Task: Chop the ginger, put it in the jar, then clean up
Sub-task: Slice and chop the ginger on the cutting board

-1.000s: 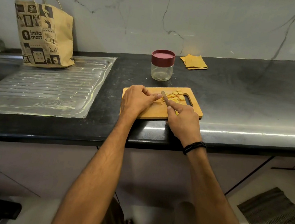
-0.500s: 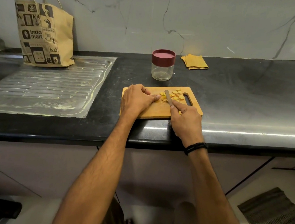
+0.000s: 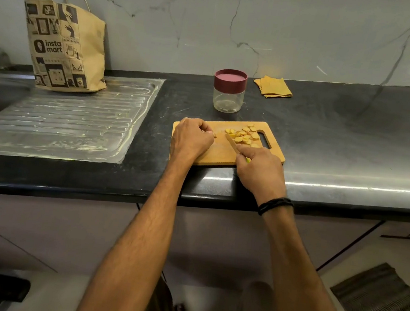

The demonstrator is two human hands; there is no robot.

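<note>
Ginger stub [image 3: 215, 135], seemingly rightward, in left hand [image 3: 191, 138] pinch grip; right hand [image 3: 258, 171] around knife [image 3: 232, 144]

Home kitchen: steel sink drainboard [image 3: 70, 117], black counter [image 3: 341, 135], marble backsplash [image 3: 290, 24], grocery bag [image 3: 65, 47].

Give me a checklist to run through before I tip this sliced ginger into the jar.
1. Lid off the jar: not ok, it is on.
2. Jar empty: ok, it looks clear inside.
3. Ginger stub finished: not ok, the left hand seems to pinch it.
4. Knife put down: not ok, the right hand grips it over the cutting board.
5. Slices gathered: ok, heaped by the board's handle hole.
6. Cloth ready for cleanup: ok, lying right of the jar.
</note>
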